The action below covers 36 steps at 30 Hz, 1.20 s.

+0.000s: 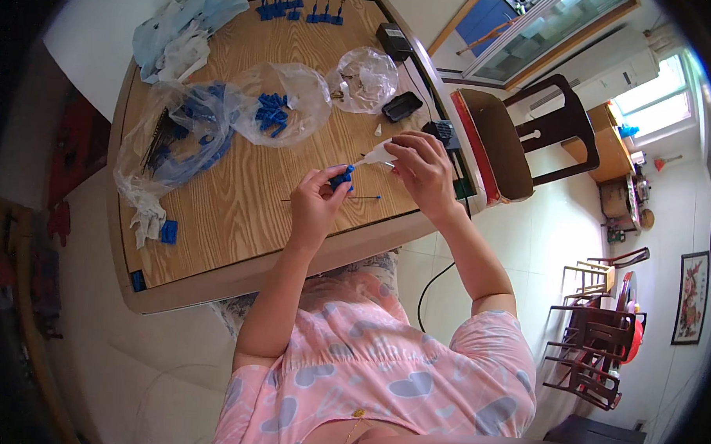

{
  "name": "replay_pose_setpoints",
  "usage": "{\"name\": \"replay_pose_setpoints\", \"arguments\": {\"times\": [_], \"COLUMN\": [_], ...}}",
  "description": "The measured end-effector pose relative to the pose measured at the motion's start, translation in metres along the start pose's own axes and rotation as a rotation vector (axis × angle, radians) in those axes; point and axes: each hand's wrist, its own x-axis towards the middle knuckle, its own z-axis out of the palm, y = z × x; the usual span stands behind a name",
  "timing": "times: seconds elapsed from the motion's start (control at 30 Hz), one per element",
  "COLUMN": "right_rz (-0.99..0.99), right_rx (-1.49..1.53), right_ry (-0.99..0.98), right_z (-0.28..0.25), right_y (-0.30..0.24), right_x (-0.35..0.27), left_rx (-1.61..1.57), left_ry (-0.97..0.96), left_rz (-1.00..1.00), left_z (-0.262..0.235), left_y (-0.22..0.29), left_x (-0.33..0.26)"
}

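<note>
Between thumb and fingers, my left hand (317, 203) grips a small blue plastic part (341, 179) above the near side of the table. My right hand (421, 168) is closed around a small white squeeze bottle (380, 154). Its thin nozzle points left and meets, or nearly meets, the top of the blue part; I cannot tell which. A thin dark rod with a blue tip (378, 198) lies on the wood just beyond my left hand, partly hidden by it. A small white cone-shaped cap (378, 130) stands on the table near my right hand.
Clear plastic bags hold blue parts (272, 114) and dark rods (158, 137). Another clear bag (366, 80) and a black tray (402, 106) lie farther right. Assembled blue pieces with springs (324, 17) stand at the far edge. A cardboard box (491, 141) sits beside the table.
</note>
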Motion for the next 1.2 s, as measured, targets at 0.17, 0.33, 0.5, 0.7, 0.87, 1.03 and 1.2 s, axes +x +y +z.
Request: {"name": "replay_pose_setpoints", "arguments": {"times": [0.17,0.33,0.5,0.7,0.87,1.03,1.2], "right_rz": [-0.002,-0.006,-0.007,-0.023,-0.030,-0.041,-0.036], "right_rx": [-0.022,-0.033,-0.028,-0.053,-0.053,-0.054,-0.055], "right_ry": [0.000,0.008,0.002,0.023,0.029,0.020,0.016], "right_z": [-0.002,-0.005,-0.007,-0.006,-0.006,-0.007,-0.009], "right_y": [-0.002,-0.004,-0.006,-0.006,-0.006,-0.007,-0.009], "right_x": [0.002,0.004,0.006,0.006,0.007,0.008,0.009], "left_rx": [0.019,-0.019,-0.019,-0.003,0.011,0.020,0.024], "left_ry": [-0.004,0.006,0.011,0.028,0.024,0.016,0.016], "left_rz": [0.015,0.026,0.016,0.031,0.048,0.047,0.043], "left_z": [0.001,0.001,0.002,0.002,0.001,0.001,0.001], "left_y": [0.001,0.002,0.007,0.007,0.011,0.015,0.017], "left_x": [0.001,0.002,0.001,0.001,0.000,-0.001,-0.001]}}
